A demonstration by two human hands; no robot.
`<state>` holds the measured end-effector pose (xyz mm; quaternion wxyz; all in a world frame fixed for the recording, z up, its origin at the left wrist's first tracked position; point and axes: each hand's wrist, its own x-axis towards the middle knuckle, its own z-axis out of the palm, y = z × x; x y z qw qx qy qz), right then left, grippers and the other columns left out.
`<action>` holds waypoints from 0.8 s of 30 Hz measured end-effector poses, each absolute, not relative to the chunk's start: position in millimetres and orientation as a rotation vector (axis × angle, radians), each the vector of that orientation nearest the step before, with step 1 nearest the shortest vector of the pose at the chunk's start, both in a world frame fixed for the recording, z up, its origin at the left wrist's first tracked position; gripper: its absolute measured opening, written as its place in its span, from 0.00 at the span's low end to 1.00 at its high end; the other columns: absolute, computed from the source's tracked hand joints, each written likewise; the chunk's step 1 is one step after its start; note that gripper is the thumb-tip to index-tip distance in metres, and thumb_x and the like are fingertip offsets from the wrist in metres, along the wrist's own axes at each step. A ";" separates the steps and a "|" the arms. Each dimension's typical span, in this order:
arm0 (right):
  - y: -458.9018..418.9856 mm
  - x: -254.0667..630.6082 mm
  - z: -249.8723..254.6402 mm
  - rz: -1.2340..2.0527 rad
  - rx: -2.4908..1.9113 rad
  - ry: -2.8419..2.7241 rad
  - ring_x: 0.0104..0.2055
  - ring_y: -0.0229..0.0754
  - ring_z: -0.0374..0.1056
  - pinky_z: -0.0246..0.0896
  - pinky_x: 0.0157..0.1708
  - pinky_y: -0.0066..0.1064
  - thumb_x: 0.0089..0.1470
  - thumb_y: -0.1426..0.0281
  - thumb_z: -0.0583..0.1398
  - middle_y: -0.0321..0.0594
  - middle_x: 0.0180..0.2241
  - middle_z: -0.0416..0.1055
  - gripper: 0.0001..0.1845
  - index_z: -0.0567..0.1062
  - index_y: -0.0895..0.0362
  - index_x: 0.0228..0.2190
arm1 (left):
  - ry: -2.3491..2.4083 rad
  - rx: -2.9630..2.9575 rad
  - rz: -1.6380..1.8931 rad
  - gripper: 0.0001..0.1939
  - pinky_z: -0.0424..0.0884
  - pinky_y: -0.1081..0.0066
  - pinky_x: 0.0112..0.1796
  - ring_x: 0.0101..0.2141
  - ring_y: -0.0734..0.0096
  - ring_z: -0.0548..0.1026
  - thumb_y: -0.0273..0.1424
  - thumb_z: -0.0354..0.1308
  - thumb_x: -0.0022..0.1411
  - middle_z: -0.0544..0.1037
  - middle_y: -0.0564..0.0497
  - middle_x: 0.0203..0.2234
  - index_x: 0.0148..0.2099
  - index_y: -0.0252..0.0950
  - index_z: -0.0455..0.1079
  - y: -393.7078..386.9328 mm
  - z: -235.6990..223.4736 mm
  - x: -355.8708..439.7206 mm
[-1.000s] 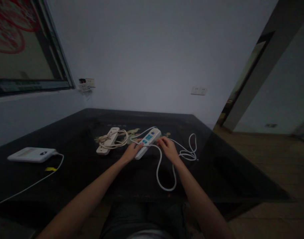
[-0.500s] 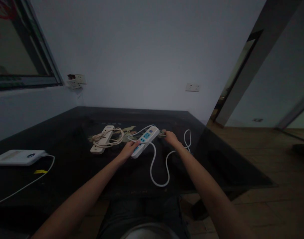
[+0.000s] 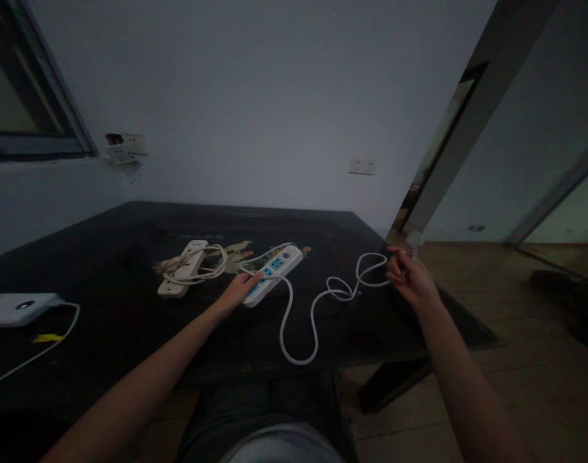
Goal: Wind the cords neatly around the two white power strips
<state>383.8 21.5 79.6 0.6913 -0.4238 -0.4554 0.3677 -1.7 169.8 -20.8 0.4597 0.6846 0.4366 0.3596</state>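
My left hand (image 3: 238, 290) is closed round the near end of a white power strip (image 3: 276, 265) with blue sockets, which lies slantwise on the dark table. Its white cord (image 3: 301, 363) bends in loops across the tabletop to the right. Over the table's right side, my right hand (image 3: 412, 275) has its fingers closed on the far part of this cord. A pale blurred shape (image 3: 414, 241) shows just beyond those fingers; I cannot make out what it is. Left of my left hand lies a second white power strip (image 3: 193, 257), its cord bundled on top.
The dark table (image 3: 255, 222) stands against a wall with a socket plate (image 3: 362, 166). At the left lie a white box-like device (image 3: 21, 310) with a thin cable and a yellow strip (image 3: 48, 337). More wall sockets (image 3: 124, 148) hang near the window corner.
My right hand has moved right, from beside the power strip to over the table's right side, drawing the cord with it. My left hand stays on the strip. The view has shifted slightly right.
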 end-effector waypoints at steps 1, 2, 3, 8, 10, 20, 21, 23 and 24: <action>15.3 385.2 72.6 0.891 -1.029 -1.041 0.15 0.27 0.42 0.37 0.14 0.21 0.47 0.59 0.64 0.29 0.16 0.56 0.16 0.75 0.56 0.35 | 1.083 1.679 0.886 0.35 0.67 0.67 0.36 0.37 0.57 0.75 0.57 0.53 0.50 0.80 0.44 0.36 0.44 0.30 0.75 170.1 -21.4 -2.0; 11.4 384.7 65.2 0.947 -1.117 -1.075 0.15 0.26 0.42 0.36 0.13 0.22 0.47 0.58 0.64 0.31 0.18 0.60 0.17 0.75 0.58 0.35 | 1.092 1.675 0.891 0.36 0.67 0.67 0.37 0.37 0.57 0.75 0.57 0.53 0.50 0.80 0.44 0.36 0.44 0.30 0.75 170.5 -21.9 -2.4; 9.5 382.2 57.8 0.982 -1.204 -1.118 0.14 0.26 0.43 0.38 0.13 0.22 0.47 0.58 0.63 0.33 0.21 0.64 0.19 0.75 0.59 0.36 | 1.096 1.673 0.898 0.36 0.67 0.67 0.37 0.38 0.57 0.75 0.57 0.53 0.50 0.80 0.44 0.37 0.44 0.30 0.75 171.0 -22.4 -2.8; 18.9 350.8 23.2 0.781 -1.608 -1.378 0.15 0.30 0.53 0.50 0.13 0.24 0.51 0.58 0.57 0.35 0.23 0.67 0.19 0.75 0.60 0.37 | 1.099 1.647 0.909 0.34 0.67 0.67 0.38 0.39 0.57 0.75 0.56 0.54 0.50 0.79 0.43 0.39 0.44 0.31 0.75 171.6 -22.7 -3.8; 25.9 335.4 9.8 0.705 -1.721 -1.432 0.14 0.32 0.55 0.52 0.13 0.24 0.54 0.59 0.55 0.34 0.21 0.66 0.17 0.74 0.60 0.35 | 1.089 1.636 0.919 0.34 0.67 0.67 0.38 0.39 0.57 0.75 0.56 0.54 0.50 0.79 0.44 0.39 0.45 0.31 0.75 170.3 -21.2 -3.4; 79.9 277.1 7.2 0.828 -1.349 -1.162 0.17 0.34 0.60 0.51 0.13 0.23 0.47 0.52 0.58 0.31 0.21 0.65 0.18 0.66 0.54 0.29 | 1.012 1.648 0.948 0.33 0.67 0.67 0.36 0.38 0.57 0.75 0.52 0.55 0.52 0.79 0.43 0.38 0.48 0.29 0.73 155.7 -2.1 -0.5; 88.1 273.1 15.2 0.817 -1.285 -1.096 0.16 0.33 0.58 0.48 0.12 0.23 0.46 0.51 0.58 0.30 0.20 0.64 0.19 0.64 0.53 0.30 | 1.000 1.658 0.943 0.32 0.67 0.67 0.37 0.38 0.57 0.75 0.51 0.55 0.53 0.79 0.43 0.39 0.49 0.29 0.73 154.4 -0.6 -0.4; 103.8 265.6 30.9 0.778 -1.186 -0.976 0.15 0.31 0.54 0.43 0.12 0.22 0.45 0.50 0.59 0.27 0.18 0.63 0.21 0.62 0.52 0.31 | 0.992 1.690 0.945 0.31 0.68 0.67 0.37 0.39 0.56 0.75 0.50 0.54 0.54 0.79 0.43 0.41 0.50 0.30 0.72 152.8 1.4 -0.6; 110.5 262.0 37.4 0.768 -1.150 -0.944 0.14 0.30 0.51 0.41 0.12 0.22 0.45 0.50 0.60 0.26 0.17 0.61 0.22 0.61 0.52 0.31 | 0.990 1.715 0.945 0.31 0.68 0.66 0.38 0.39 0.56 0.75 0.49 0.54 0.55 0.79 0.43 0.41 0.51 0.30 0.72 152.4 1.9 -0.8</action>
